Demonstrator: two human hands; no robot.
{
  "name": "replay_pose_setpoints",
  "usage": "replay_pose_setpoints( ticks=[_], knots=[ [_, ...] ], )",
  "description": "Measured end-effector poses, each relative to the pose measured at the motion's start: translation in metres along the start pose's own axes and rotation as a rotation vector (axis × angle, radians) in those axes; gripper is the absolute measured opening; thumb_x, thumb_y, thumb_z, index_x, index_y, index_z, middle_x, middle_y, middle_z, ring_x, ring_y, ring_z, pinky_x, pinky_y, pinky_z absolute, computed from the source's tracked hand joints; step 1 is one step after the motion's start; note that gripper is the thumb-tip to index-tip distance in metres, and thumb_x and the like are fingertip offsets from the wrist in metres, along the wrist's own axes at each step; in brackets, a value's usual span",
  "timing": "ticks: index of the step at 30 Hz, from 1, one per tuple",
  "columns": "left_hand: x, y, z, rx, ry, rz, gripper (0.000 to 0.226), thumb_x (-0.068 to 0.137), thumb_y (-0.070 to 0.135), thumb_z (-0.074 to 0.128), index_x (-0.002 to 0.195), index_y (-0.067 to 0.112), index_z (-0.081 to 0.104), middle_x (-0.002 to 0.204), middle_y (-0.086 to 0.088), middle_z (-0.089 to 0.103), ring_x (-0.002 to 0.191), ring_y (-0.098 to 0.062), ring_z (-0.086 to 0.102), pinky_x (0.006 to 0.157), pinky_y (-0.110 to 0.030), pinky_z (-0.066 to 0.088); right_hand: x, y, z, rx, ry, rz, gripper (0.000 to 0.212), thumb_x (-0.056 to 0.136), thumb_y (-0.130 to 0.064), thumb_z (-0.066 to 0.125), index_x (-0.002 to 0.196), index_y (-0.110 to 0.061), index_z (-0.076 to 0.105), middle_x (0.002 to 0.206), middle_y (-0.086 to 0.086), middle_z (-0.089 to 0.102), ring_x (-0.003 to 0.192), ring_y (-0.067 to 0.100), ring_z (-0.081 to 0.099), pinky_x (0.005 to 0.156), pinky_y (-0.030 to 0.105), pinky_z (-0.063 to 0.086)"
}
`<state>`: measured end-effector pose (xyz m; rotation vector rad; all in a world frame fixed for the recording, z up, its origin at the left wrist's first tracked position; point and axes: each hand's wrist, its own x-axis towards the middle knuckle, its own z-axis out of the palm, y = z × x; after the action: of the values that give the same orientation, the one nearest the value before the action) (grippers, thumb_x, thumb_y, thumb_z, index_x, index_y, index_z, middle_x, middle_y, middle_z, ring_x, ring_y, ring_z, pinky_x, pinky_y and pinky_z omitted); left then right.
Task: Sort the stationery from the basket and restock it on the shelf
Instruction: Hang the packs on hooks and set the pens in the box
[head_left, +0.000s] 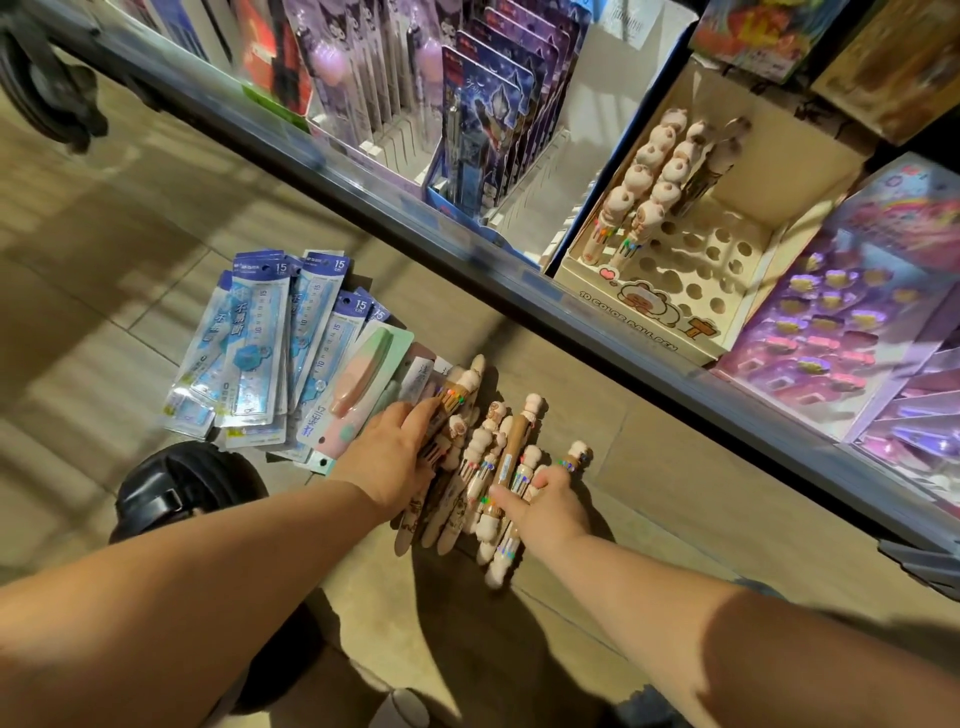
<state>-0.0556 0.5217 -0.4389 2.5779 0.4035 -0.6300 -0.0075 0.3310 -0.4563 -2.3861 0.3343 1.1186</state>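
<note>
Both hands were down on the heap of character pens on the floor, lower centre. The left hand curled over the heap's left side and the right hand pinched a few at its right edge, likely bunching them for the half-empty pen box on the shelf, upper right. Ruler packs lay fanned to the left, already sorted apart.

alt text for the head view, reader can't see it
Two hands gather animal-topped multicolour pens piled on the floor: the left hand lies over them, the right hand grips some. Packaged rulers lie beside them; a part-filled pen display box sits on the shelf.
</note>
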Motion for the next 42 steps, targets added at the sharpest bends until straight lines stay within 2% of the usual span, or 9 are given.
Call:
replay_pose_setpoints(
  ticks=[2,6,13,24,26,30,34,38,42],
  knots=[
    [0.0,0.001,-0.002,-0.004,-0.006,-0.008,0.079,0.093,0.029,0.061,0.155,0.023,0.013,0.149,-0.006,0.031,0.132,-0.024,0.038,0.108,-0.032,0.035,0.001,-0.007,0.003,0.085,0.033,0.02,0.054,0.081,-0.047,0.072,0.11,-0.022,0.034,0.112,0.006,0.054,0.091,0.024,0.052,0.071,0.028,0.037],
    [0.001,0.001,-0.004,-0.018,-0.015,-0.008,0.08,0.092,0.03,0.062,0.155,0.023,0.013,0.148,-0.006,0.032,0.131,-0.024,0.039,0.107,-0.032,0.035,0.006,-0.019,0.002,0.152,0.073,0.029,0.069,0.078,-0.041,0.077,0.125,-0.016,0.033,0.124,0.012,0.056,0.106,0.031,0.057,0.075,0.03,0.04],
    [0.006,-0.003,-0.011,-0.008,-0.072,-0.013,0.08,0.092,0.029,0.063,0.154,0.022,0.014,0.152,-0.006,0.026,0.134,-0.025,0.038,0.108,-0.032,0.035,0.011,-0.034,0.001,0.198,0.057,0.003,0.07,0.076,-0.029,0.081,0.123,-0.021,0.031,0.116,0.011,0.058,0.086,0.023,0.053,0.07,0.031,0.041],
    [0.01,-0.006,-0.017,-0.003,-0.081,-0.033,0.081,0.091,0.033,0.066,0.153,0.025,0.015,0.15,-0.005,0.027,0.13,-0.025,0.042,0.105,-0.034,0.04,0.021,-0.04,-0.002,0.332,0.021,-0.006,0.095,0.065,-0.018,0.089,0.136,-0.029,0.026,0.113,0.006,0.055,0.092,0.021,0.052,0.084,0.033,0.046],
    [0.011,-0.006,-0.018,-0.005,-0.086,-0.035,0.081,0.09,0.032,0.066,0.153,0.025,0.015,0.151,-0.004,0.027,0.131,-0.025,0.041,0.106,-0.034,0.04,0.021,-0.043,-0.001,0.36,0.0,-0.009,0.095,0.066,-0.015,0.088,0.137,-0.03,0.025,0.109,0.003,0.052,0.095,0.021,0.053,0.083,0.032,0.044],
    [0.012,-0.006,-0.02,-0.015,-0.087,-0.047,0.082,0.091,0.031,0.066,0.154,0.026,0.014,0.154,-0.004,0.025,0.134,-0.025,0.039,0.108,-0.034,0.038,0.022,-0.046,0.002,0.404,-0.019,0.016,0.095,0.068,-0.009,0.086,0.136,-0.034,0.024,0.125,0.011,0.054,0.108,0.028,0.056,0.082,0.036,0.046],
    [0.013,-0.006,-0.021,-0.006,-0.107,-0.043,0.083,0.09,0.031,0.067,0.154,0.025,0.014,0.151,-0.005,0.026,0.131,-0.026,0.041,0.106,-0.034,0.04,0.021,-0.047,0.003,0.45,-0.024,0.009,0.095,0.068,-0.004,0.084,0.135,-0.036,0.024,0.124,0.009,0.053,0.105,0.028,0.056,0.087,0.04,0.05],
    [0.016,-0.005,-0.022,0.007,-0.092,-0.033,0.081,0.09,0.032,0.067,0.153,0.024,0.017,0.151,-0.005,0.027,0.13,-0.025,0.042,0.105,-0.033,0.04,0.019,-0.049,-0.002,0.443,-0.034,-0.029,0.091,0.069,-0.003,0.082,0.134,-0.034,0.027,0.11,-0.001,0.047,0.097,0.022,0.055,0.09,0.039,0.05],
    [0.017,0.0,-0.023,0.003,-0.041,-0.001,0.078,0.091,0.037,0.064,0.153,0.024,0.018,0.149,-0.005,0.027,0.131,-0.026,0.039,0.107,-0.034,0.037,0.018,-0.047,-0.009,0.466,-0.034,-0.064,0.089,0.068,-0.003,0.08,0.132,-0.035,0.028,0.115,0.001,0.05,0.099,0.023,0.058,0.093,0.045,0.051]
  ],
)
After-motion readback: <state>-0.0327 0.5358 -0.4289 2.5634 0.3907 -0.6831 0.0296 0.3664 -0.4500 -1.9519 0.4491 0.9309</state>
